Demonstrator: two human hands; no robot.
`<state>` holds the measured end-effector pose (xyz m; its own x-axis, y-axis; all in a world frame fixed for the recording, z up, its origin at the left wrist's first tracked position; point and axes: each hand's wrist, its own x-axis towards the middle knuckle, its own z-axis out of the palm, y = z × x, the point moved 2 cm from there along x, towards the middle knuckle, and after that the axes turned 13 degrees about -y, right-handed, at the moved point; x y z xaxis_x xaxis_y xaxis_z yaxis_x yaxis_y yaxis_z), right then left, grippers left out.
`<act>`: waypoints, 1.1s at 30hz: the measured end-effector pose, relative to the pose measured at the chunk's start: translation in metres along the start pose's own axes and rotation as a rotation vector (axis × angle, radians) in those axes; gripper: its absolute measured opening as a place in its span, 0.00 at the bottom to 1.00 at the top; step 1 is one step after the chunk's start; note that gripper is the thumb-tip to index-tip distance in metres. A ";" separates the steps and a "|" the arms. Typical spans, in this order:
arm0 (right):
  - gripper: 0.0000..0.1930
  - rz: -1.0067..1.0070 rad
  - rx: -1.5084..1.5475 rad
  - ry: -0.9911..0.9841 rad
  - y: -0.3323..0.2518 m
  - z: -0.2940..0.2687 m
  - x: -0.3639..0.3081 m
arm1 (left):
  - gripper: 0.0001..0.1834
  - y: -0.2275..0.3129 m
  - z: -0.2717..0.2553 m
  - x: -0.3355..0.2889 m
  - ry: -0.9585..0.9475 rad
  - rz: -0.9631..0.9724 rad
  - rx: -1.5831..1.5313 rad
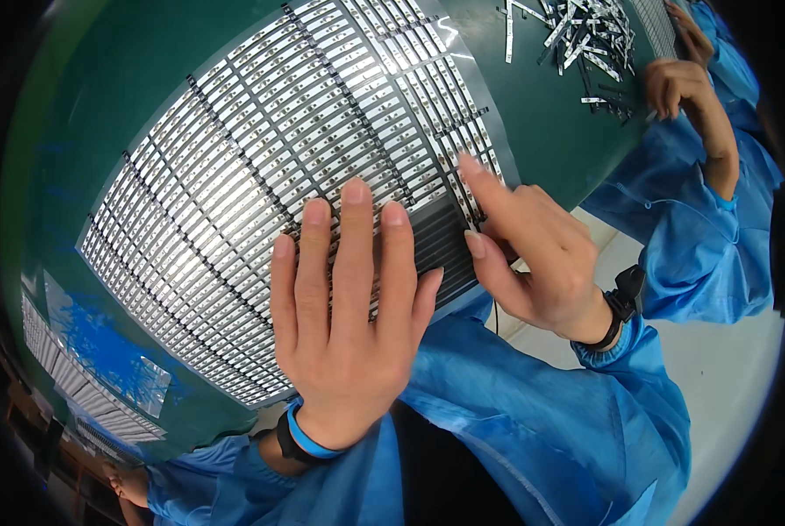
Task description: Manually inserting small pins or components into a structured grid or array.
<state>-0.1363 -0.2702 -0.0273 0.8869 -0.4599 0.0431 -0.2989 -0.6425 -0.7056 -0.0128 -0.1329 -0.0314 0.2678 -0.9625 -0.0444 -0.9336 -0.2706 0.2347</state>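
A large sheet of narrow white-and-black strips (226, 167), which look like LED strips in close rows, lies on a green table. My left hand (344, 359) rests flat on the sheet's near part, palm down, fingers stretched out. To its right is my right hand (550, 263), at the sheet's right edge. Its index finger points forward over the end strips and its thumb sits apart, nearer me. The other fingers of that hand curl under and are partly hidden. I see nothing held between thumb and index finger. Beside the left fingers, a dark grey ribbed area (445, 241) shows no white strips.
Loose strips (585, 44) lie in a heap at the far right, near another person's hand (682, 92). At the left edge are stacked strip sheets (85, 386) and a clear film with blue patches (103, 342). Another person's hand (129, 484) shows at lower left.
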 end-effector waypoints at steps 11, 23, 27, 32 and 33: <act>0.29 -0.143 -0.200 -0.130 0.001 0.001 -0.001 | 0.28 0.000 0.001 0.000 0.014 -0.007 -0.021; 0.18 0.432 -0.423 0.387 0.058 -0.076 -0.023 | 0.26 -0.011 -0.016 -0.006 -0.081 0.014 -0.148; 0.11 0.415 -0.285 0.344 0.067 -0.062 -0.025 | 0.29 -0.016 -0.020 -0.011 -0.173 0.073 -0.220; 0.06 0.426 -0.233 0.326 0.066 -0.067 -0.011 | 0.27 -0.017 -0.032 -0.013 -0.136 0.062 -0.212; 0.06 0.417 -0.236 0.327 0.066 -0.069 -0.009 | 0.27 -0.018 -0.034 -0.013 -0.127 0.058 -0.212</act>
<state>-0.1883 -0.3511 -0.0251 0.5336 -0.8449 0.0381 -0.7034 -0.4683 -0.5347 0.0082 -0.1145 -0.0019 0.1708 -0.9748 -0.1435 -0.8722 -0.2174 0.4382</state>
